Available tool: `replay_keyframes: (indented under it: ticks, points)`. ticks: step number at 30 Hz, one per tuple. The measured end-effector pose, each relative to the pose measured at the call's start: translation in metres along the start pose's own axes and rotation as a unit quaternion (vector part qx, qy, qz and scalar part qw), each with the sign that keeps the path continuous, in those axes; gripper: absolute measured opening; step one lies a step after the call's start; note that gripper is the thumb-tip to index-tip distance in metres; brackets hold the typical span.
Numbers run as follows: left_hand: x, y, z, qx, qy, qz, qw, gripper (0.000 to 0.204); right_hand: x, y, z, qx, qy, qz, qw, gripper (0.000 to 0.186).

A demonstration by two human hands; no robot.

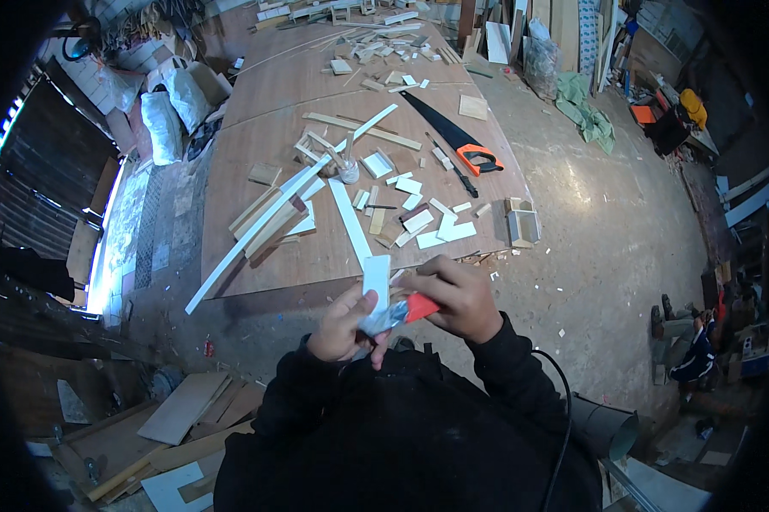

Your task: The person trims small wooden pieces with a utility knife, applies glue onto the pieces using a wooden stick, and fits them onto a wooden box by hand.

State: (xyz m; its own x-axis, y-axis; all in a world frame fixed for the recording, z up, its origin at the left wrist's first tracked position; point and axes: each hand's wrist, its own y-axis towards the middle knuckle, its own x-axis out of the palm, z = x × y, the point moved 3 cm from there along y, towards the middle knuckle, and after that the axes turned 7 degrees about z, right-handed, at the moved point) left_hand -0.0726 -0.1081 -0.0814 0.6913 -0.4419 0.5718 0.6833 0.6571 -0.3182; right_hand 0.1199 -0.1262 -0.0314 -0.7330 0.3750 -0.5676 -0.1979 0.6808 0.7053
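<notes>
Two hands are at work: the left hand grips one white flat piece, its thumb pressed on the front face, and the right hand has its fingers closed around one red item; the exact finger contact behind it is hidden. Both held objects are in front of the torso, by the near edge of the surface. Caution: the white piece may slip or rotate if thumb pressure is reduced while the right hand pushes against it. Either object may fall to the floor if released, since the surface does not extend fully beneath them. Snagging is possible if the one black cable beside the right sleeve catches during a reach. Count on the surface: one handsaw with an orange-and-black handle, one small container with sticks in it, one hollow wooden box at the right corner. Wood offcuts are numerous and overlap; an exact count cannot be given.
</notes>
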Motion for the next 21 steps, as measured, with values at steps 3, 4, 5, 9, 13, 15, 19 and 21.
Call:
replay_keyframes:
  ticks: [3, 4, 5, 9, 13, 15, 19, 21]
  points:
    - [0.003, 0.0, 0.002, 0.063, -0.011, 0.052, 0.997, 0.038, 0.002, -0.016, 0.014, 0.122, 0.052, 0.056, 0.99, 0.031]
    - [0.004, -0.001, 0.004, 0.089, -0.034, 0.052, 0.994, 0.039, 0.005, -0.018, 0.015, 0.12, 0.053, 0.055, 0.99, 0.031]
    - [0.006, -0.001, 0.005, 0.091, -0.035, 0.053, 0.994, 0.039, 0.007, -0.018, 0.017, 0.139, 0.079, 0.057, 0.985, 0.037]
    - [0.015, -0.001, 0.013, 0.118, 0.027, 0.047, 0.992, 0.038, 0.017, -0.024, 0.02, 0.182, 0.084, 0.043, 0.979, 0.054]
    - [0.019, 0.0, 0.02, 0.131, 0.047, 0.004, 0.99, 0.037, 0.019, -0.019, 0.022, 0.17, 0.068, 0.048, 0.982, 0.054]
    - [0.021, 0.004, 0.02, 0.12, 0.038, -0.002, 0.992, 0.039, 0.019, -0.019, 0.026, 0.162, 0.066, 0.046, 0.984, 0.054]
    - [0.018, 0.004, 0.017, 0.075, -0.05, -0.096, 0.991, 0.041, 0.021, -0.014, 0.027, 0.14, 0.066, 0.048, 0.987, 0.058]
    - [0.016, 0.006, 0.016, 0.075, -0.073, -0.11, 0.988, 0.041, 0.022, -0.012, 0.027, 0.129, 0.06, 0.053, 0.988, 0.059]
